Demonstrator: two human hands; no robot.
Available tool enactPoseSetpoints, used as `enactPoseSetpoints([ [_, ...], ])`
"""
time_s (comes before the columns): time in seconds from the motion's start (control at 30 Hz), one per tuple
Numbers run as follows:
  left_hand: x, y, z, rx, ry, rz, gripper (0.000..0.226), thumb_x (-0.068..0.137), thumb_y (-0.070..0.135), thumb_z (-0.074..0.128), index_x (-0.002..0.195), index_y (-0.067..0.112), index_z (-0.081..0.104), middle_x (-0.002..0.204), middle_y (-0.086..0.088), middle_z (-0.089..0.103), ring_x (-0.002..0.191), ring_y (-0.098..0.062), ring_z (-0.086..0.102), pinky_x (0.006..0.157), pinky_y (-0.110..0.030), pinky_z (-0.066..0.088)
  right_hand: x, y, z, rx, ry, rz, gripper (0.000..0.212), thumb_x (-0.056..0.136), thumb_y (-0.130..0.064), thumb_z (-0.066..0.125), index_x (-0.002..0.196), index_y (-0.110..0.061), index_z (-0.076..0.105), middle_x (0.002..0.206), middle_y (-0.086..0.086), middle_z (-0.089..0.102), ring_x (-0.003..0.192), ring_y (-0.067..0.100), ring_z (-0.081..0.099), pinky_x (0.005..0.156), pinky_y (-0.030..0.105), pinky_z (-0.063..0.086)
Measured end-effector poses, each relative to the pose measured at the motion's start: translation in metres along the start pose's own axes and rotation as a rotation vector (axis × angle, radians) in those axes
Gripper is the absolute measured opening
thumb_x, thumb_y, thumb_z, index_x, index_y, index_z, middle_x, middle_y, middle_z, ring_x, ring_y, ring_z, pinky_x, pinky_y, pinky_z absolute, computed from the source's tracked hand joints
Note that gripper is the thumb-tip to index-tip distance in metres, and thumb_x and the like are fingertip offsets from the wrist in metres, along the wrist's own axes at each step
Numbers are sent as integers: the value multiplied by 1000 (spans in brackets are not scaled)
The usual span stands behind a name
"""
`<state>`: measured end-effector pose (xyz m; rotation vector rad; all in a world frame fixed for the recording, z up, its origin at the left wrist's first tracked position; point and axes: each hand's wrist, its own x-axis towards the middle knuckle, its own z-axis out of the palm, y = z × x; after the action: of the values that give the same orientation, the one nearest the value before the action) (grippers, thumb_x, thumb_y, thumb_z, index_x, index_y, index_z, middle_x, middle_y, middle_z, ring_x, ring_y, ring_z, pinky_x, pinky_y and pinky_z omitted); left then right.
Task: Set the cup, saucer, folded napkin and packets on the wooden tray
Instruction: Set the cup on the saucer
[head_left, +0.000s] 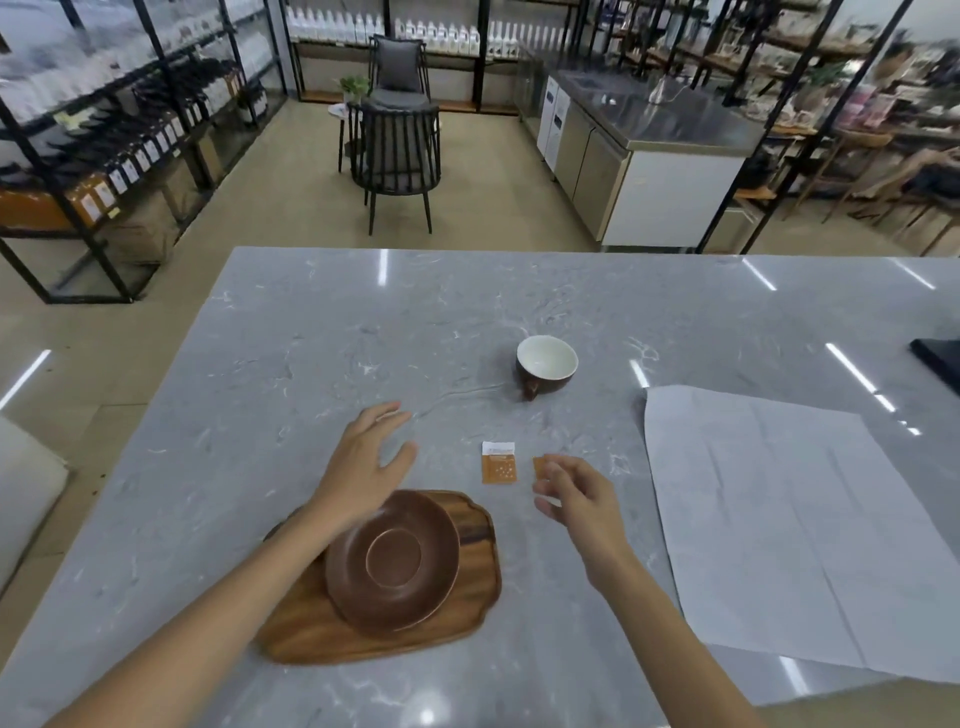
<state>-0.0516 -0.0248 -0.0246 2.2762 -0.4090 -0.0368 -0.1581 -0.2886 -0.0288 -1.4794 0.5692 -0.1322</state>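
On the grey marble bench (291, 338) the wooden tray (311, 631) sits close to the person, and the brown saucer (393, 564) already lies on it, toward the tray's far right part. The left hand (363, 462) hangs above the bench just past the tray's far edge, fingers spread and relaxed, holding nothing. The right hand (576, 493) is loosely open too, its fingertips over a small orange packet (540, 469); whether they touch it I cannot tell. A second orange packet (499, 463) with a white top lies just beside it on the left, flat on the bench. The cup (545, 366), dark outside and pale inside, stands farther back, well apart from the tray. The large pale napkin (789, 530) lies spread open on the right.
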Motion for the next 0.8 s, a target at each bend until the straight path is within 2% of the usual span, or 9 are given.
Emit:
enactPoseSetpoints([
  [0.1, 45, 16, 20, -11, -48, 34, 42, 99, 32, 59, 140, 22, 57, 152, 6, 43, 141, -14, 39, 112, -46, 43, 33, -13, -5, 60, -21, 55, 17, 103, -16, 59, 108, -8, 73, 100, 14, 77, 84, 19, 72, 72, 27, 62],
  [0.2, 84, 30, 42, -13, -106, 43, 43, 100, 38, 56, 142, 26, 55, 154, 8, 41, 144, -14, 38, 120, -40, 32, 68, -21, -6, 81, -6, 94, 17, 103, -14, 57, 106, -8, 73, 98, 12, 74, 83, 20, 70, 71, 30, 61],
  [0.27, 108, 40, 54, -15, -148, 36, 44, 100, 38, 56, 143, 27, 53, 155, 7, 39, 144, -13, 36, 121, -36, 28, 91, -27, -6, 127, 7, 139, 17, 103, -13, 58, 109, -6, 72, 98, 11, 72, 86, 21, 69, 68, 26, 62],
  [0.4, 150, 53, 74, -46, -218, -20, 47, 99, 38, 58, 145, 26, 52, 158, 6, 36, 143, -14, 39, 118, -32, 30, 124, -30, -2, 204, -34, 243, 16, 101, -18, 60, 106, -6, 70, 92, 10, 67, 79, 20, 64, 59, 25, 56],
  [0.53, 188, 63, 88, -171, -245, -115, 54, 96, 35, 64, 148, 25, 49, 160, 5, 34, 133, -16, 51, 105, -24, 38, 150, -29, 6, 265, -89, 365, 20, 99, -24, 65, 108, -9, 74, 88, 4, 78, 70, 13, 74, 66, 29, 63],
  [0.6, 190, 65, 89, -208, -282, -132, 61, 94, 36, 68, 150, 28, 45, 162, 8, 32, 132, -10, 49, 108, -24, 38, 146, -31, 12, 288, -147, 404, 24, 99, -32, 64, 110, -12, 73, 95, 2, 82, 76, 11, 77, 71, 30, 64],
  [0.67, 207, 62, 101, -241, -341, -175, 69, 91, 35, 72, 152, 31, 40, 162, 9, 33, 133, -12, 51, 111, -28, 41, 161, -29, 14, 282, -210, 459, 29, 99, -39, 63, 115, -16, 71, 104, 3, 82, 86, 11, 78, 76, 31, 63],
  [0.7, 223, 55, 112, -258, -387, -216, 73, 91, 33, 73, 153, 32, 37, 162, 10, 33, 134, -12, 51, 109, -24, 43, 179, -21, 14, 280, -244, 509, 31, 99, -41, 62, 117, -17, 72, 107, 3, 81, 88, 12, 78, 75, 30, 62],
  [0.8, 222, 57, 106, -317, -455, -161, 80, 91, 26, 74, 157, 27, 30, 160, 12, 32, 138, -10, 47, 94, -3, 43, 175, -26, 19, 325, -260, 481, 29, 100, -39, 63, 116, -19, 75, 109, 4, 81, 85, 10, 76, 70, 26, 61],
])
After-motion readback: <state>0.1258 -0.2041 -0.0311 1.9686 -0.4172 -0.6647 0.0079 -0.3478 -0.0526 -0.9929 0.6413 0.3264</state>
